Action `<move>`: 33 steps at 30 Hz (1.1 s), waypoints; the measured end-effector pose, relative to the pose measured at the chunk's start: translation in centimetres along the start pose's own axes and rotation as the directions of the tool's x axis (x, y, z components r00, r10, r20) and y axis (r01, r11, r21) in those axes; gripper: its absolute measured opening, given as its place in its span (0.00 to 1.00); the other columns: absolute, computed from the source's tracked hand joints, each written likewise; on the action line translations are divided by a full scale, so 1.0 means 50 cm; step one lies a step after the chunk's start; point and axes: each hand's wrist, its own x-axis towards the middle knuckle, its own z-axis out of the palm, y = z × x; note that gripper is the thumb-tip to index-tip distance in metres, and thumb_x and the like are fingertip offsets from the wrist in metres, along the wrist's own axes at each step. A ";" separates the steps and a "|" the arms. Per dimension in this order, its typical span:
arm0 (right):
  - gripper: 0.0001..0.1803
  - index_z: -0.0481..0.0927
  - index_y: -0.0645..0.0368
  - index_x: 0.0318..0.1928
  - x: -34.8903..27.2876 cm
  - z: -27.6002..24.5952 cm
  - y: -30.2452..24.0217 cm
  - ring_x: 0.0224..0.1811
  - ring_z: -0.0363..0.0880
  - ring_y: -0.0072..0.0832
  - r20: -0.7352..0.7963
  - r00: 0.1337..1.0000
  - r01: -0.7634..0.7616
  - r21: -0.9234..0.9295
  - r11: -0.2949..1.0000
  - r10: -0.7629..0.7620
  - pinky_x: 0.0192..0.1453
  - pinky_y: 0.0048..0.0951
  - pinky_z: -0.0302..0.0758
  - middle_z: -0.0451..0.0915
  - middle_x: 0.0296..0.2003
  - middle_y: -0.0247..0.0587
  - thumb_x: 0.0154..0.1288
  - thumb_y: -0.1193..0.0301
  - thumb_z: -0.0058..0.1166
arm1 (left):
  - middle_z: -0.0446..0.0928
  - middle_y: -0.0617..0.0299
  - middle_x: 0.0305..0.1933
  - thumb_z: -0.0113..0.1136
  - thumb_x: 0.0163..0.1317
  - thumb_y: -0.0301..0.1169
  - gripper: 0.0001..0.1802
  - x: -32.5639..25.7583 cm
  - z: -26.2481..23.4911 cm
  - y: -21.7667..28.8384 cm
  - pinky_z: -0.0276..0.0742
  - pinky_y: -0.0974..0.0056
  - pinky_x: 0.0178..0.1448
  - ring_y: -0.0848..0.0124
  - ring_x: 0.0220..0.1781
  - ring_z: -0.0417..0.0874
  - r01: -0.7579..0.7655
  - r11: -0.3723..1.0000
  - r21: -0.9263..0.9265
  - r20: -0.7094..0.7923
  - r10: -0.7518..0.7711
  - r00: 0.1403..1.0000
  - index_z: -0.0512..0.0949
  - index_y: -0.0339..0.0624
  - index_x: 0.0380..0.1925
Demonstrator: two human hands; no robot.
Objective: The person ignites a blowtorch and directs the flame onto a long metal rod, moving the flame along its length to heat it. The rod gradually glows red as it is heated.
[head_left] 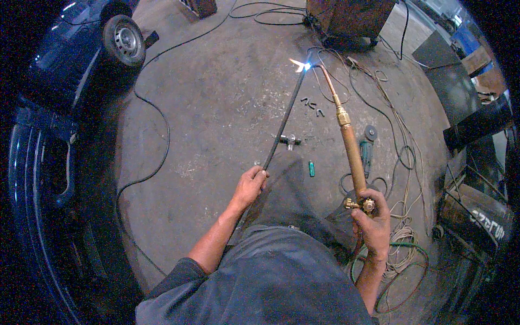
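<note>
My left hand [250, 185] grips the near end of a long dark metal rod [284, 122] that slants up and away over the concrete floor. My right hand [372, 216] holds the valve end of a brass gas torch [352, 151]. The torch's thin bent tip reaches the far end of the rod, where a bright blue-white flame [299, 65] burns. Rod and torch form a narrow V that meets at the flame.
A green lighter [311, 168], a small metal fitting [291, 142], an angle grinder [367, 147] and bent metal pieces [313, 105] lie on the floor. Cables and hoses [403, 238] coil at the right. A dark car with a wheel [124, 40] stands left, a rusty machine [349, 19] beyond.
</note>
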 end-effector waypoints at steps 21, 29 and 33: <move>0.21 0.77 0.53 0.52 0.003 -0.002 0.012 0.28 0.71 0.15 -0.018 1.000 -0.019 -0.056 0.998 0.018 0.27 0.20 0.69 0.77 0.36 0.30 0.58 0.80 0.62 | 0.74 0.65 0.24 0.52 0.72 0.43 0.18 0.012 0.008 -0.008 0.72 0.62 0.35 0.73 0.28 0.74 -0.027 0.999 0.040 -0.004 0.027 1.000 0.80 0.38 0.40; 0.22 0.75 0.53 0.54 -0.002 0.008 -0.012 0.24 0.71 0.15 0.003 1.000 -0.022 -0.016 1.000 0.022 0.23 0.18 0.68 0.78 0.36 0.30 0.59 0.79 0.63 | 0.76 0.67 0.28 0.52 0.73 0.44 0.18 0.016 -0.007 -0.029 0.72 0.63 0.33 0.74 0.29 0.75 -0.054 0.986 0.158 -0.011 0.056 0.998 0.80 0.41 0.45; 0.22 0.76 0.52 0.54 0.001 -0.003 0.002 0.25 0.71 0.15 0.022 0.999 -0.028 0.014 1.000 0.027 0.23 0.18 0.69 0.77 0.36 0.30 0.59 0.80 0.63 | 0.75 0.64 0.25 0.53 0.71 0.43 0.18 0.005 -0.001 0.000 0.72 0.61 0.36 0.72 0.28 0.75 -0.012 0.998 0.059 -0.016 0.013 1.000 0.80 0.38 0.39</move>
